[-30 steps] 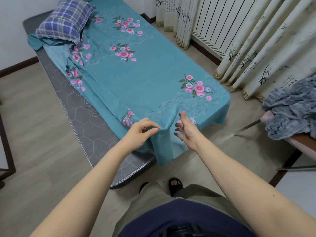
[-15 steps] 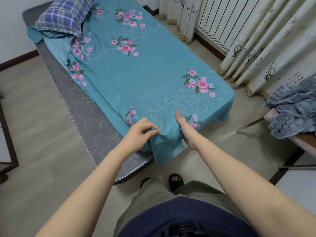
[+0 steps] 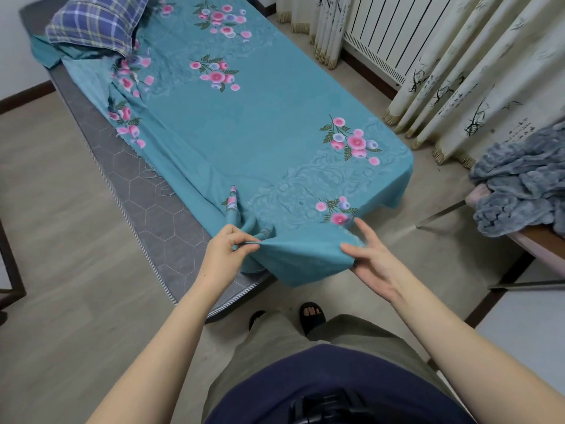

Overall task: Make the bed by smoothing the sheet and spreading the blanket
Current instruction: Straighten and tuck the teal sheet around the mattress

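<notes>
Since 0.5 s back, right hand [image 3: 376, 264] slid rightward along the hem, away from left hand [image 3: 226, 255]; both pinched foot edge of teal flower-printed cloth sheet [image 3: 260, 133], R's other fingers splayed. Looked light, soft, limp: best grabbed at hem corners. It lay skewed on grey quilted mattress [image 3: 146, 191], long axis pointing to blue plaid pillow [image 3: 94, 22].

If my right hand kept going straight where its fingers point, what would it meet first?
Probably the teal floral bed sheet: the right hand points up the bed, low over its foot end, though its height is unclear.
</notes>
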`<state>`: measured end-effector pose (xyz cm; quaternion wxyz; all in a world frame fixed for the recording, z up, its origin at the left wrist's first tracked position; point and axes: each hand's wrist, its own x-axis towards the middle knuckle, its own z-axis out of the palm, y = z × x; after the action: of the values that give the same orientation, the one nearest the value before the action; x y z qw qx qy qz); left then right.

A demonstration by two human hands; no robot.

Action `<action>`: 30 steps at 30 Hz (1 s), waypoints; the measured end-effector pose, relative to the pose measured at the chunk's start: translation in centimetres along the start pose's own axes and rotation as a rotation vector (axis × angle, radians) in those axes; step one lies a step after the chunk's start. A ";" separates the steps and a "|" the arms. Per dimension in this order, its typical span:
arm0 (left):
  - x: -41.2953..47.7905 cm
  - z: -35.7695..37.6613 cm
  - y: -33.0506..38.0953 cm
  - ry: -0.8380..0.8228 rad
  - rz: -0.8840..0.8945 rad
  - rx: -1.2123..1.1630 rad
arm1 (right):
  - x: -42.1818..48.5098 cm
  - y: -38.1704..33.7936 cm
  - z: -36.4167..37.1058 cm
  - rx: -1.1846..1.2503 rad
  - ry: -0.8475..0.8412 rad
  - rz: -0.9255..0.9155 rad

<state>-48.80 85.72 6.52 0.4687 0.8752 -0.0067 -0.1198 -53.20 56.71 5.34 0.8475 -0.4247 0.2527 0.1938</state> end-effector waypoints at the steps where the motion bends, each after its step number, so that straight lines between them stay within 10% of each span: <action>1: -0.4 0.2 -0.5 0.010 -0.018 0.010 | -0.5 0.0 -0.3 -0.183 0.022 -0.015; 6: -0.8 0.9 -1.9 0.042 -0.069 0.168 | -1.2 -0.1 -0.1 -1.199 0.092 -0.071; 13: 7.6 -1.3 5.2 -0.022 0.071 0.416 | 2.5 -7.9 2.5 -1.142 0.389 -0.383; 20: 12.7 -4.5 16.8 0.262 0.254 -0.152 | -2.6 -15.6 7.4 -1.124 0.697 -1.126; 23: 10.2 -5.2 14.7 0.297 0.261 -0.206 | -4.7 -13.0 7.7 -1.260 0.513 -1.215; 30: 1.9 -4.5 0.6 0.364 -0.238 -0.375 | -3.5 -1.9 8.9 -1.305 -0.221 -0.649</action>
<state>-45.96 88.83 9.08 0.5984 0.7751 0.2025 -0.0143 -52.64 62.48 13.17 0.4577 -0.8739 -0.1393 0.0857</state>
